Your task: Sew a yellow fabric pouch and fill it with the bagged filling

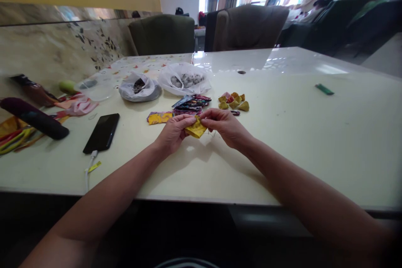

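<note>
Between both hands, over the near middle of the table, is a small yellow fabric piece [197, 129]. My left hand [173, 133] pinches its left side. The fingertips of my right hand [226, 126] are closed on its upper right edge. Just beyond my hands lies a stack of dark patterned fabric pieces [191, 102], with a yellow and purple piece [159, 117] to its left. Several small yellow and red cone-shaped fabric pieces [234, 101] sit in a group beyond my right hand. A small dark object [235, 113] lies close to that hand; its kind is unclear.
Two white plastic bags, one with dark stuff [140, 88] and one with greyish stuff [185, 81], stand behind the stack. To the left are a black phone [102, 133] on a cable, a dark purple cylindrical object [34, 118] and pink cloth [77, 105]. A green lighter [324, 89] lies right.
</note>
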Available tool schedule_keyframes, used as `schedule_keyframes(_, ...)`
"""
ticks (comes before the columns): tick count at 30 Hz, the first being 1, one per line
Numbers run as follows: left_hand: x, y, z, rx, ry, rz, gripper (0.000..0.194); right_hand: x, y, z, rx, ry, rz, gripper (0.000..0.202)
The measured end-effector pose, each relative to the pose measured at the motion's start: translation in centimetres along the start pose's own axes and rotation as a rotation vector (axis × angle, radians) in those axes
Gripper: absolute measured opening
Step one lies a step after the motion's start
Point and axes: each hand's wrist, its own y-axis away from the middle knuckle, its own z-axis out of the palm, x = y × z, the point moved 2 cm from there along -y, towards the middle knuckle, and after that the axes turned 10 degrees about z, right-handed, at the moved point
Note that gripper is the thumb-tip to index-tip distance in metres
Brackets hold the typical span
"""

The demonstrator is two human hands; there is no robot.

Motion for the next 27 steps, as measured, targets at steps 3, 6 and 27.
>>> schedule_keyframes(3, -0.1, 0.0, -0.1, 0.012, -0.058, 0.045, 0.029, -0.1, 0.2, 0.1, 0.089, 0.185, -0.087, 0.016)
schedule_keyframes(6, 0.0, 0.0, 0.0, 0.015, -0.122, 0.100, 0.030, -0.5, 0.6, 0.4, 0.181, 0.360, -0.182, 0.010)
schedule_keyframes(27, -0.1, -0.5, -0.9, 0.046, -0.501, 0.299, 0.020, -5.3, 1.4, -4.6, 0.262, -0.155, -0.264, 0.025)
